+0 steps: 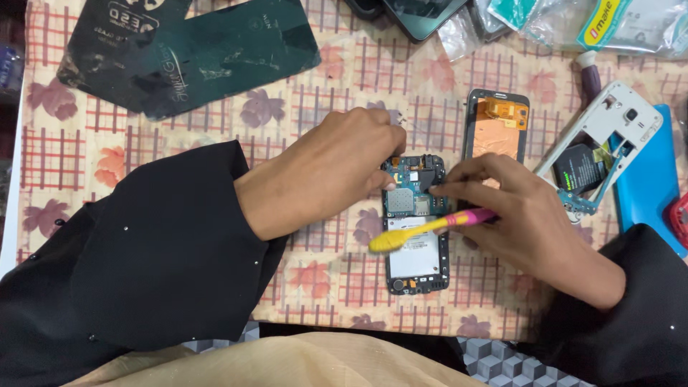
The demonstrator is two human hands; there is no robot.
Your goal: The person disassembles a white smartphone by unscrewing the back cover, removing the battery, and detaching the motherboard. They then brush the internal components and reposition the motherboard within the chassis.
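Left hand (337,168): fingers curled, tips pinched down on the top end of the opened phone (416,222); whether anything small sits between the fingertips cannot be told.
Right hand (523,215): fingers closed around the pink handle of a toothbrush (430,228), index finger stretched onto the circuit board at the phone's upper part.
Toothbrush: yellow head end pointing toward the left hand, lying across the phone's white battery, tilted slightly downward to the left.
Opened phone: back removed, blue-green board above, white battery below; flat on the tablecloth (215,132), near the middle of the tabletop and closer to the near edge.
Screen assembly (496,125): dark frame with copper-coloured backing, face down, just beside the phone's upper right, partly behind the right hand's fingers.
White phone frame (605,136): tilted, toward the right edge, resting partly on a blue flat case (652,186); black battery (579,168) showing through the frame.
Dark glass panels (186,50): two, overlapping, scuffed, at the far left corner, well apart from both hands.
Clear plastic packets (609,21): along the far edge, right side.
Dark phone (419,14): at the far edge, centre, cut off by the picture.
Tablecloth: cream with red check and flower print.
Sleeves: black on both arms.
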